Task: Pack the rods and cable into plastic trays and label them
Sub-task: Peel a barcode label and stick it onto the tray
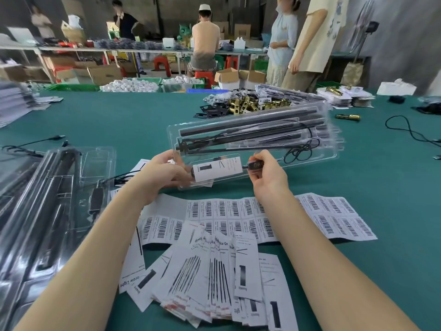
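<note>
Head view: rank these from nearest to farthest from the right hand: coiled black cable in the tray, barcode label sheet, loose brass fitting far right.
1. Coiled black cable, just right of the right hand.
2. Barcode label sheet, below.
3. Loose brass fitting, far upper right.

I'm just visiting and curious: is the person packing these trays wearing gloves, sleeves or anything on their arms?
No. Both the left hand and the right hand are bare, without gloves. The forearms are uncovered as far as the view reaches; no sleeves, watch, rings or bracelets are visible.
</note>
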